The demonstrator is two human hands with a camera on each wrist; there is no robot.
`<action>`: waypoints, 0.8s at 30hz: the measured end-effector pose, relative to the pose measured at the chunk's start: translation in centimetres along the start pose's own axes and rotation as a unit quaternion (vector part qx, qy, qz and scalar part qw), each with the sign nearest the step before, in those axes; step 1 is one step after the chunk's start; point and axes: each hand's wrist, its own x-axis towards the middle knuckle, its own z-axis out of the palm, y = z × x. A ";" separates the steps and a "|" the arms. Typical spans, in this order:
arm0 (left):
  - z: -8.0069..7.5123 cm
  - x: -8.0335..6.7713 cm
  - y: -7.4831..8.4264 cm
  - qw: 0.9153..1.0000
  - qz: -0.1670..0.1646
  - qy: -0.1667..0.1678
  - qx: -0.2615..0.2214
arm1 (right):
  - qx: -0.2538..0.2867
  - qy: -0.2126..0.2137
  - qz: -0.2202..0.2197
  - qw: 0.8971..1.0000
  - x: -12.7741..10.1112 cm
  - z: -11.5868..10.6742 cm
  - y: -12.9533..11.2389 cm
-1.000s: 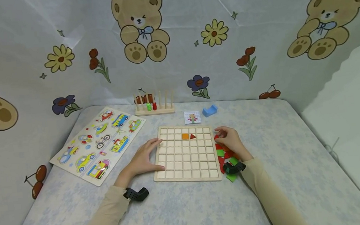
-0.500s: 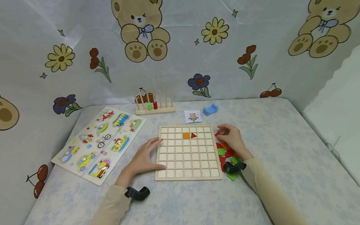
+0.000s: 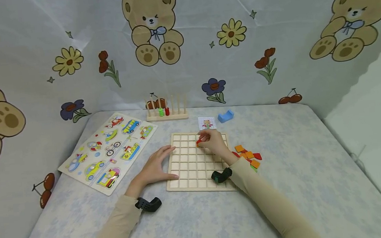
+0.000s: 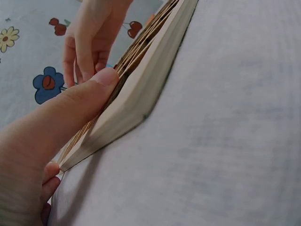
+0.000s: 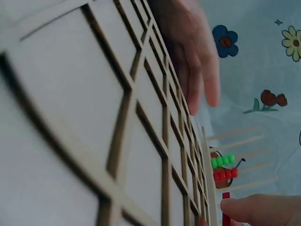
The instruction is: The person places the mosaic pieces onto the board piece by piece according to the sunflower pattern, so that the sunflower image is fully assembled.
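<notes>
My left hand (image 3: 155, 167) lies spread against the left edge of the wooden grid board (image 3: 188, 168), its thumb on the rim in the left wrist view. Over the board's upper part, my right hand (image 3: 213, 141) pinches a small red piece (image 5: 226, 207) between thumb and fingers; its full outline is hidden. A sliver of orange shows under the right fingertips in the head view. The right hand covers the cells around it. Loose orange tiles (image 3: 249, 154), with red and green ones among them, lie right of the board, partly behind the right forearm.
A picture card (image 3: 207, 123) and a blue block (image 3: 225, 116) lie behind the board. A peg rack (image 3: 167, 115) with green and red beads stands at the back. At left lies a vehicle puzzle board (image 3: 108, 152). A bear-print cloth (image 3: 180, 82) hangs behind the table.
My right hand has moved left from the loose tiles to the upper part of the board, carrying the red piece. The left hand keeps its place at the board's edge.
</notes>
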 end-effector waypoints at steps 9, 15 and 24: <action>-0.2 0.0 0.0 1.000 -0.009 -0.006 0.001 | -0.036 0.005 0.013 0.999 1.7 3.1 -0.3; -0.1 0.2 -0.1 1.000 -0.006 -0.005 0.011 | -0.030 -0.003 0.012 0.999 1.6 2.9 -0.3; 0.0 0.1 -0.1 1.000 -0.007 -0.007 0.004 | -0.032 -0.003 0.012 0.999 1.5 2.9 -0.2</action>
